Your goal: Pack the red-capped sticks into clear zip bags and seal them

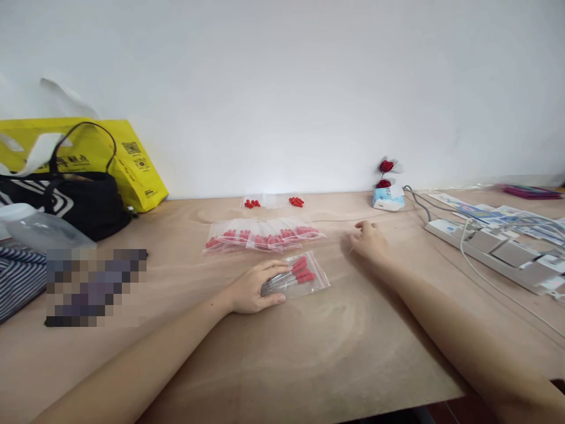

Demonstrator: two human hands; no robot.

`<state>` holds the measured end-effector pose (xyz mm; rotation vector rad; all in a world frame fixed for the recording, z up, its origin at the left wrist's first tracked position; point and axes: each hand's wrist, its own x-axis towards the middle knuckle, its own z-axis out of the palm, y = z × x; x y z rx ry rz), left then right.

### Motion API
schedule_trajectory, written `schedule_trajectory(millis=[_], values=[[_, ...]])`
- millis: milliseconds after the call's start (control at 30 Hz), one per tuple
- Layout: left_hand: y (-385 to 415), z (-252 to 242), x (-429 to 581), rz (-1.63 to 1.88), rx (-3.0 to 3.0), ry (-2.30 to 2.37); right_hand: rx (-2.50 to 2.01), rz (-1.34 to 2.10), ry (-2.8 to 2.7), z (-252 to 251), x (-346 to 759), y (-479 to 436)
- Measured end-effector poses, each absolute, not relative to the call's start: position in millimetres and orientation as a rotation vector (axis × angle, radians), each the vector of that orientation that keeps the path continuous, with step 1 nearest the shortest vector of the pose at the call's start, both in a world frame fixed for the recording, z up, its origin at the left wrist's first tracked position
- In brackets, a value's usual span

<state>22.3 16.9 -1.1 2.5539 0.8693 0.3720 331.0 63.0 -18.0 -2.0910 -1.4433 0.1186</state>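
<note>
My left hand [253,288] lies on the table with its fingers curled over the left end of a small clear zip bag [296,275] that holds several red-tipped metal pieces. My right hand [369,241] rests on the wood to the right of the bag, its fingers bent loosely, and I cannot make out anything in them. Just beyond the bag lies a row of similar filled clear bags [263,235]. Farther back sit two small heaps of loose red caps [296,202] on clear bags.
A yellow bag [132,162], a black bag [83,200] and a clear plastic container [39,229] stand at the left. A white power strip [494,250] with plugs and cables lies at the right. A small box with red flowers [387,191] stands by the wall.
</note>
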Motion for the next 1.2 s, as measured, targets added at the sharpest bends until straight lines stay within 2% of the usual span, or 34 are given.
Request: schedule_trajectory(millis=[133,433,600,700,933,1200], values=[[17.4,-0.7,22.8,0.363,2.549,0.865,-2.299,0.164,-1.233,-22.7,365.5,78.2],[16.4,0.6,22.4,0.363,2.544,0.876,-1.969,0.570,-1.258,-29.2,355.7,84.3],[15.9,0.4,22.8,0.377,2.543,0.865,-1.419,0.853,-1.225,-22.5,321.2,62.0],[16.4,-1.3,22.3,0.384,2.536,0.866,-1.144,0.895,-1.114,-21.6,299.5,47.7],[16.7,-1.7,21.7,0.387,2.534,0.863,-1.107,0.889,-0.916,-31.4,282.5,41.2],[16.4,-3.1,21.5,0.406,2.544,0.888,-1.069,1.074,-0.854,-37.4,271.4,37.9]])
